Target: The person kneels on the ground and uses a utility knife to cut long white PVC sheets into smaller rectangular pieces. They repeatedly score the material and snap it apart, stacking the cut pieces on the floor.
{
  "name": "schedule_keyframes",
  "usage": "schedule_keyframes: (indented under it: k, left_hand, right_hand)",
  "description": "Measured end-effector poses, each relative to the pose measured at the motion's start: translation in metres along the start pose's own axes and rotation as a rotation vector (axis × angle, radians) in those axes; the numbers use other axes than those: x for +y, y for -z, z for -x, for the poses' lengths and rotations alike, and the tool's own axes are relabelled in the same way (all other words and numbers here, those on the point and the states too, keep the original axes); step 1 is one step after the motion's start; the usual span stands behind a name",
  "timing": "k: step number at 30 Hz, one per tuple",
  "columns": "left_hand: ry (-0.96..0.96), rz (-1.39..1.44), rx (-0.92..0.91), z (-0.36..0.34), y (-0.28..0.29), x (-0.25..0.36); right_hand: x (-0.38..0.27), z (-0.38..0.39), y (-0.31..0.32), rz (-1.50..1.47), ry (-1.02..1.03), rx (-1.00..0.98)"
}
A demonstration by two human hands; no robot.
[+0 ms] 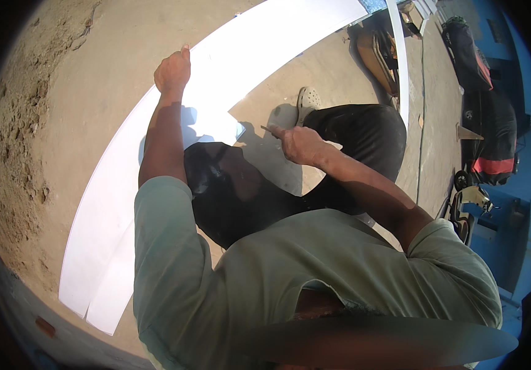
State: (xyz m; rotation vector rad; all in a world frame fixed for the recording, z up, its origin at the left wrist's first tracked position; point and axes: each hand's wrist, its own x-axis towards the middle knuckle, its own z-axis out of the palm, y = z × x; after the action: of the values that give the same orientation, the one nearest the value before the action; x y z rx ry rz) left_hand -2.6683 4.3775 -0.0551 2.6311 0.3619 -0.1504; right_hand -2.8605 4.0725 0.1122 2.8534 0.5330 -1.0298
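Observation:
A long white sheet (247, 43) lies on the ground, running from the lower left to the top, very bright in the sun. At its left edge is my left hand (173, 71), its fingers closed on the edge and the thumb side pointing forward. My right hand (302, 145) is closed above the ground between my knees, right of the sheet. A small thin dark tip shows at its fingers; what it belongs to cannot be made out. My left knee (216, 172), in black trousers, is over the sheet and hides part of it.
A white strip (400, 55) runs along the right. Beyond it stand covered motorbikes (489, 132) and a scooter (469, 206) by a blue wall. Brown objects (376, 58) lie at the upper right. Rough soil (21, 135) borders the left. My shoe (309, 98) is ahead.

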Motion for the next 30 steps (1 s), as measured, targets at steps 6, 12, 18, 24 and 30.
schedule_keyframes:
  k: [6, 12, 18, 24, 30]
  left_hand:
    - [0.034, -0.013, 0.022, 0.001, 0.001, 0.001]
    - [0.072, 0.013, -0.039, 0.002, 0.013, 0.005]
    - [0.109, -0.002, -0.079, 0.001, 0.014, 0.008]
    - [0.085, 0.016, -0.056, 0.002, 0.017, 0.009]
    - [0.113, 0.022, -0.045, 0.004, 0.019, 0.011]
  right_hand:
    - [-0.004, -0.097, 0.058, -0.228, 0.051, 0.485]
    - [-0.029, -0.188, 0.084, -0.225, 0.023, 0.497]
    - [-0.025, -0.183, 0.049, -0.233, 0.075, 0.513]
    - [-0.034, -0.189, 0.037, -0.22, 0.126, 0.563]
    - [-0.044, -0.195, 0.074, -0.145, 0.14, 0.399]
